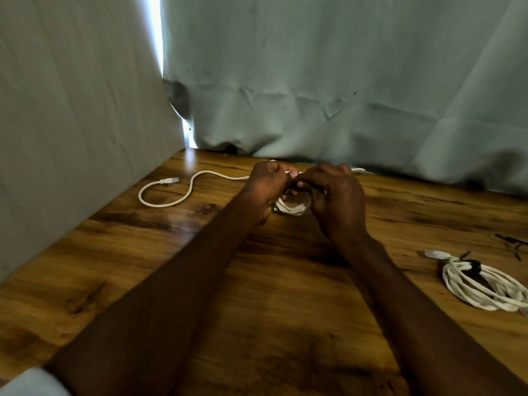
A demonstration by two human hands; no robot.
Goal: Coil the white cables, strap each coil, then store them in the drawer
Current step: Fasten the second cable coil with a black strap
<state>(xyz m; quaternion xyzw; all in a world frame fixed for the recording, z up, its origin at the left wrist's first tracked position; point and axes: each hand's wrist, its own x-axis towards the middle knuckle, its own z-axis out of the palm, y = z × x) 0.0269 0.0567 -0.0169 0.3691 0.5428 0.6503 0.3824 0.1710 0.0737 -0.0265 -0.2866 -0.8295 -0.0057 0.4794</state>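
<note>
Both hands meet over brown wooden desk (171, 281), near far edge. Left hand (267, 190) and right hand (337, 195), fingers curled, grip small coil of white cable (294, 207) between them. Loose end of same cable (183, 192) snakes left across desk, clear plug (171, 180) at tip. Second white cable coil (485, 290), tied with black strap (473, 265), lies on desk far right, well apart from hands. Few black straps (511, 244) lie just behind it. Pale grey cloth (314, 81) hangs behind desk.
</note>
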